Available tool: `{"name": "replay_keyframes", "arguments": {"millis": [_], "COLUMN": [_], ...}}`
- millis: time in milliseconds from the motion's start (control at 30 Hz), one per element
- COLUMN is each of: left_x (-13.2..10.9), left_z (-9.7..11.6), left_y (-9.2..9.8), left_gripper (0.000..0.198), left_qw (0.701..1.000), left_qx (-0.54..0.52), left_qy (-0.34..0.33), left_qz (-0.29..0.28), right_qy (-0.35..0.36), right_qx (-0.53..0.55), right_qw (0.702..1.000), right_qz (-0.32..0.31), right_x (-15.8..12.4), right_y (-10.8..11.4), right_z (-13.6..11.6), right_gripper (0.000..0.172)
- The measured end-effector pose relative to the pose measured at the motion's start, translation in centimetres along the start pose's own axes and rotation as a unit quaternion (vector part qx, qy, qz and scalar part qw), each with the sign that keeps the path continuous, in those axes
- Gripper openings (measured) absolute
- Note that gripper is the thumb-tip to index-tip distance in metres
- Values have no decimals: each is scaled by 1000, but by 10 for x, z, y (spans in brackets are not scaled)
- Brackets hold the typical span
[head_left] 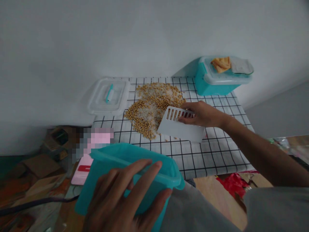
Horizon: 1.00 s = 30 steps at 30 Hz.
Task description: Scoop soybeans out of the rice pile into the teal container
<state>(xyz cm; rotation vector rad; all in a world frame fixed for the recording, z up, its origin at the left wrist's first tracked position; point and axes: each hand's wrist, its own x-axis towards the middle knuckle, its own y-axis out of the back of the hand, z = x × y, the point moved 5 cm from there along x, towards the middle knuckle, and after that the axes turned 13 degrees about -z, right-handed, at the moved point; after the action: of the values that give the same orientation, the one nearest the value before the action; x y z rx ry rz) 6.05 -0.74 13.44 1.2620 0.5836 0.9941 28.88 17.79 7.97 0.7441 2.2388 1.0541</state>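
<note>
White slotted scraper point(180, 127) stands on its long edge on the checked tablecloth point(212, 151), tilted a little, its face set against the near right side of a heap of soybeans and rice point(152, 106) that lies spread toward the far middle of the table. The right hand point(202, 114) pinches the scraper at its right end, thumb on the near face and fingers over the top edge beside the row of slots, a narrow grip closed on the plastic. The scraper looks like thin, stiff, light plastic, likely smooth and a bit slippery, so the top edge near the slots seems the sound place to grasp it; held at one end only it may flex or twist against the heap. The loose grains look apt to roll and scatter, and a few lie stray along the scraper's near edge. The left hand point(123, 196) is spread wide over the near wall of an open teal tub point(172, 175), fingers fanned and thumb underneath, gripping it just below the near left edge of the table. I cannot tell what is in the tub. At the far left lies a clear lid point(108, 95); at the far right stands a second teal box point(217, 82), lidded, with an orange cloth point(221, 63) and a grey cloth point(241, 66) on top.
</note>
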Motion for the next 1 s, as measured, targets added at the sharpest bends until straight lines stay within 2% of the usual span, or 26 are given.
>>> {"name": "replay_keyframes", "arguments": {"millis": [100,267,433,667,867,1000], "left_x": [-6,-19,-21,-15,-14,-12], "left_z": [-5,-17,-14,-9,-8,-7], "left_y": [2,2,4,7,6,7], "left_gripper": [40,29,32,29,28,27], "left_qw": [1000,998,999,998,998,997], "left_qx": [-8,-46,-27,-53,-61,-74], "left_qy": [-7,35,-16,30,17,19], "left_qz": [3,23,33,12,23,27], "right_qy": [5,-11,-9,-23,-38,-86], "right_qx": [7,13,37,27,-3,-19], "right_qw": [1000,1000,999,999,999,995], "right_qz": [5,-3,-11,12,35,48], "right_x": [2,1,3,8,-11,-32], "right_y": [-3,-8,-12,-19,-3,9], "right_z": [-3,-5,-9,-23,-16,-2], "right_gripper": [29,28,27,27,27,28]}}
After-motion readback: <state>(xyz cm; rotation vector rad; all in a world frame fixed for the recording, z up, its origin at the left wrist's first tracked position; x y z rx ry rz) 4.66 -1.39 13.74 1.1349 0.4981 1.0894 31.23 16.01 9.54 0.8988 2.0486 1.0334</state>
